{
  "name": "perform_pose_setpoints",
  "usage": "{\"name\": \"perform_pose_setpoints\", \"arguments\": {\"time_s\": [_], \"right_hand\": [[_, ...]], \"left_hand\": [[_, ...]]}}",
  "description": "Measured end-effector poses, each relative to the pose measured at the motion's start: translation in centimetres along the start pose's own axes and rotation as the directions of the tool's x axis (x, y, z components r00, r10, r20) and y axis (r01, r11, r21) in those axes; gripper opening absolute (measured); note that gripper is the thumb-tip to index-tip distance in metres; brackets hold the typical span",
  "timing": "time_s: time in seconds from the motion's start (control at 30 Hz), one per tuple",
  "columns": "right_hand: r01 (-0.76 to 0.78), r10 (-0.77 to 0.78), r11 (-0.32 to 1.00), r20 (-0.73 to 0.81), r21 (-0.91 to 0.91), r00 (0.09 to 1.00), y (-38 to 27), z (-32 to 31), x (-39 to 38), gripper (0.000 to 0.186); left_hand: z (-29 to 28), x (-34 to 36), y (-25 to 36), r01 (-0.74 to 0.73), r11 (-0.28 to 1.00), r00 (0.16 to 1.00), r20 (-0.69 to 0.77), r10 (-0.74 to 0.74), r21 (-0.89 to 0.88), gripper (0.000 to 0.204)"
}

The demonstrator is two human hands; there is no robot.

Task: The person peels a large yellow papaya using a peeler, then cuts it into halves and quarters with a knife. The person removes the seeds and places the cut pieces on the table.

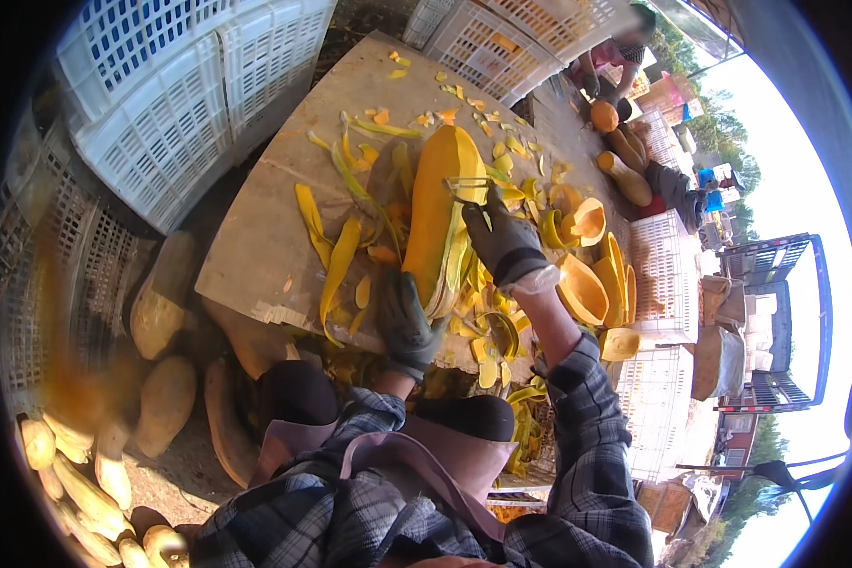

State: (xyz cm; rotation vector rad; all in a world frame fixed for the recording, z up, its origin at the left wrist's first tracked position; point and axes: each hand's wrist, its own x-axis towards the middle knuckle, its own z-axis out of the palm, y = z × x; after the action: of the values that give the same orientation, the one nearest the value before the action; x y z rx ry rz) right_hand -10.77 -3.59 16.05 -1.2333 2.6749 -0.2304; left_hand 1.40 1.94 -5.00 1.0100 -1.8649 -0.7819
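Observation:
A long yellow squash (pixel 442 204), partly peeled, lies lengthwise on a worn board (pixel 246 241) amid strips and chips of peel (pixel 338 265). My left hand (pixel 404 322), in a dark grey glove, grips its near end. My right hand (pixel 500 241), also gloved, is closed on a metal peeler (pixel 464 184) that lies across the squash's upper right side. Several scooped-out orange squash halves (pixel 582 284) sit just right of my right hand.
White crates (pixel 161 142) stand at left, top and right (pixel 663 284). Unpeeled squashes (pixel 166 407) lie at lower left. A co-worker (pixel 615 57) works at the upper right near more squashes (pixel 625 170). A truck (pixel 781 322) stands beyond.

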Motion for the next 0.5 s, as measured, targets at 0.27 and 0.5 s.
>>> {"name": "perform_pose_setpoints", "arguments": {"time_s": [0.27, 0.5], "right_hand": [[0.116, -0.115, 0.991, 0.005, -0.069, 0.993, -3.1, 5.3, 9.0, 0.058], [-0.066, 0.073, 0.997, 0.182, -0.043, 0.980, -0.8, 6.3, -5.6, 0.076]], "left_hand": [[-0.4, 0.3, -1.2, -0.015, 1.000, 0.999, -0.035, 0.015, 0.016, 0.106], [-0.1, 1.2, -0.7, -0.050, 0.998, 0.994, -0.090, 0.055, 0.050, 0.105]]}}
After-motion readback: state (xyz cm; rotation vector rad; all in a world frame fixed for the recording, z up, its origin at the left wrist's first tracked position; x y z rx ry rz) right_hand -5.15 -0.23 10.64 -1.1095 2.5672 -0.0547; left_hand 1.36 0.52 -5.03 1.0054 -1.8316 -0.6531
